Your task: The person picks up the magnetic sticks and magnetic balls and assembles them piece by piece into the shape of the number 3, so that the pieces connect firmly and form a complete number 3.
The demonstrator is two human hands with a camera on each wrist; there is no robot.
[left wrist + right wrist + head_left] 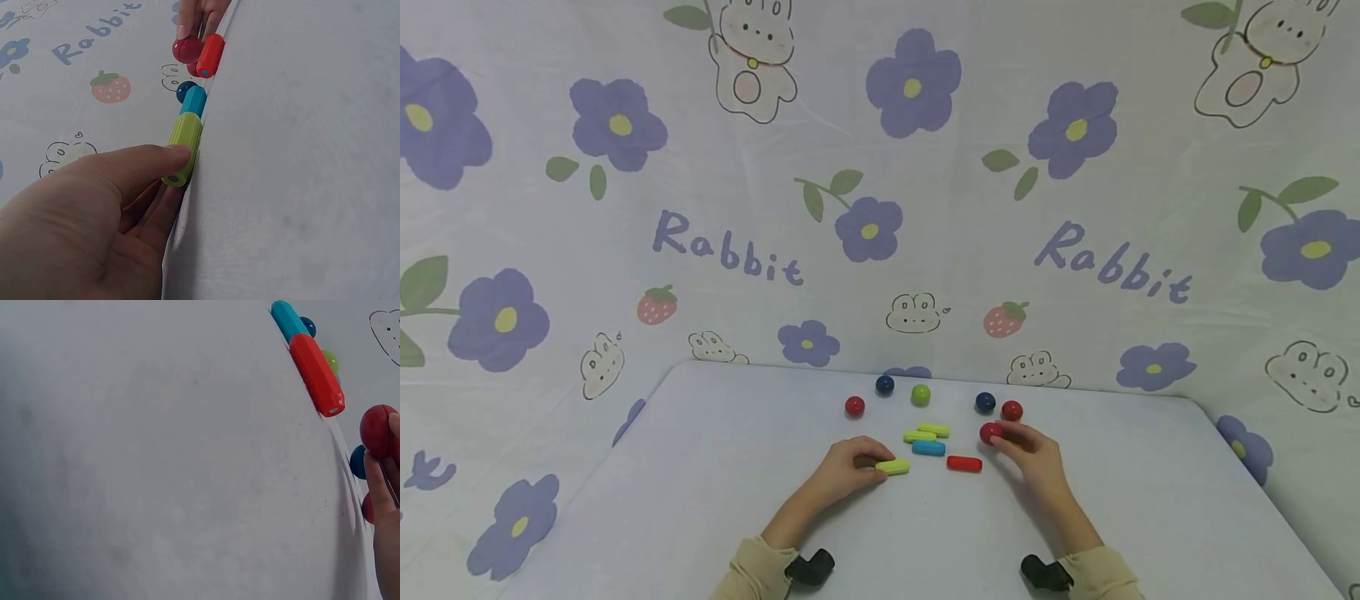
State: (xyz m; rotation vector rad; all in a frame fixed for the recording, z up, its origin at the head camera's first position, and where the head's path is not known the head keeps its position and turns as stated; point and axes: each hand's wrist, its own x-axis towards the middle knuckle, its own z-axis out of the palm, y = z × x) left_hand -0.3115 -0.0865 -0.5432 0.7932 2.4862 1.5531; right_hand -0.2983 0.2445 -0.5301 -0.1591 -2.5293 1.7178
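Note:
My left hand (844, 472) pinches a short ribbed yellow-green stick (186, 132) between thumb and fingers, low over the white table. With the fingertips of my right hand (1034, 460) I hold a red ball (990, 433), which shows a seam line in the right wrist view. Between the hands lie a red stick (964, 463), a blue stick (928, 448) and two more yellow-green sticks, a nearer one (919, 436) and a farther one (934, 430). Just behind the held ball are another red ball (1012, 410) and a dark blue ball (985, 402).
Toward the back left of the white table (700, 467) stand a red ball (854, 407), a dark blue ball (885, 385) and a green ball (921, 395). A patterned cloth (940, 275) with flowers and rabbits hangs behind the table's far edge.

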